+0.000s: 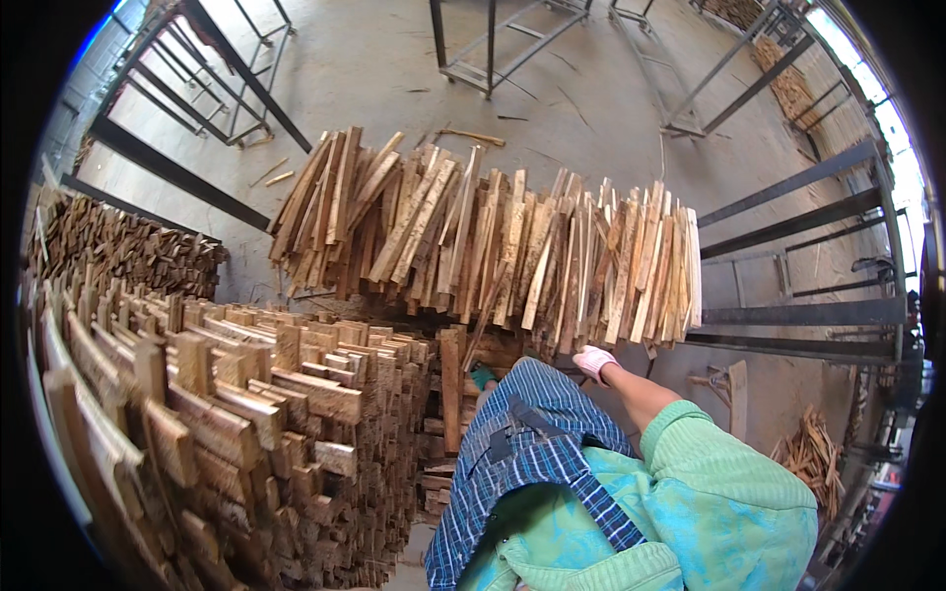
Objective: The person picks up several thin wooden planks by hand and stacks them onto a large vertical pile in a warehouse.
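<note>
i carry a big bundle of wooden slats in front of me, held up at chest height. the slats are thin, flat, pale strips with brown mottled stains, packed side by side on edge and fanning out, their ends uneven. the bundle spreads wide from my left to my right, its left end splayed more loosely. my right hand, in a pink-white glove, presses up under its right lower edge; my left hand, in a green glove, is mostly hidden beneath the middle.
</note>
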The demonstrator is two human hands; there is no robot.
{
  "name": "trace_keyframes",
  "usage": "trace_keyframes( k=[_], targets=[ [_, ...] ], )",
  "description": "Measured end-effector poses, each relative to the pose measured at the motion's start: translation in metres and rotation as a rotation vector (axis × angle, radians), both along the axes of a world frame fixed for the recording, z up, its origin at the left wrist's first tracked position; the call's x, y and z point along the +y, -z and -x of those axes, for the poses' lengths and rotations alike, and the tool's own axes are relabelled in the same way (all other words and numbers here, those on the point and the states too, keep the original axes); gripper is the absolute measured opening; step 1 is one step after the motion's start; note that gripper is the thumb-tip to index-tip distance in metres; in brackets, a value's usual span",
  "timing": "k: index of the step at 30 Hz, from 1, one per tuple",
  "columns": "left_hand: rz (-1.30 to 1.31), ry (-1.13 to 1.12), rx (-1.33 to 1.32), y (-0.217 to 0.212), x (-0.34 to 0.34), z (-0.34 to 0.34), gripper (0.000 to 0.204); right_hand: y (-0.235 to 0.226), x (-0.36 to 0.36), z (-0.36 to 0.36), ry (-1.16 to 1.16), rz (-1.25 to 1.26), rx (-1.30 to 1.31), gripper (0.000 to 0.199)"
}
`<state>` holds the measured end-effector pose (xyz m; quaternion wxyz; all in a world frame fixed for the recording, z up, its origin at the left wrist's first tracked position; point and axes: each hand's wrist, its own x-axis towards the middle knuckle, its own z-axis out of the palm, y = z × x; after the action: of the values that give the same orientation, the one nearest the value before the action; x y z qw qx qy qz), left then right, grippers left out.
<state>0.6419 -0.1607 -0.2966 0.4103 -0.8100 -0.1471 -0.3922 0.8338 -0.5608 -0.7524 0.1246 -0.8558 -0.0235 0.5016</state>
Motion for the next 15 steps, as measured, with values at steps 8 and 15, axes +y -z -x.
trace_keyframes(
  k=[8,15],
  targets=[
    [1.24,0.756,0.336,0.199,-0.036,-0.129,0.044,0.019,-0.018,0.015,0.461,-0.082,0.021,0.054],
    [1.995,0.28,0.886,0.561,-0.096,-0.18,0.042,0.136,0.028,-0.025,0.601,-0.222,0.229,0.051]
  ],
)
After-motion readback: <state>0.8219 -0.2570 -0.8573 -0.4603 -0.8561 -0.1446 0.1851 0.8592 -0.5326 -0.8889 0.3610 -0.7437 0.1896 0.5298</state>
